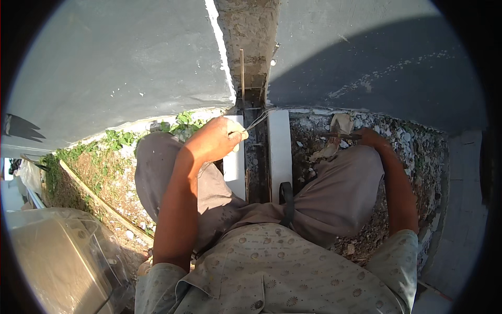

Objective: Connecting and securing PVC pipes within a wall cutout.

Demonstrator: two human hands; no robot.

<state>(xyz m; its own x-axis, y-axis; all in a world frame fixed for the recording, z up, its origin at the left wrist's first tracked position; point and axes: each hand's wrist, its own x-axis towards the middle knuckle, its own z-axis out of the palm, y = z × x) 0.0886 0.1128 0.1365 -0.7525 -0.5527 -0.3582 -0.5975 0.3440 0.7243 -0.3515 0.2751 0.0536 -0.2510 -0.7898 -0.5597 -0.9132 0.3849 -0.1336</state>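
My left hand (214, 138) is closed in a pinch over the left white board, gripping thin wire (257, 121). The wire's strands run up and right toward the gap between the boards. Out to the right, beyond my right knee, my right hand (372, 138) is closed on a dark, slim tool (349, 136) pointing left; its exact kind is unclear. Close to the tool lies a crumpled tan scrap (342, 123). The left white board (236, 170) and right white board (281, 152) flank a dark channel (257, 170) between my knees.
Grey walls (151, 52) rise ahead on both sides of a rough masonry recess (248, 31). A thin wooden stick (242, 78) stands there. Rubble (418, 157) covers the ground at right. Green plants (120, 139), a wooden strip (104, 199) and a plastic-wrapped object (57, 256) are at left.
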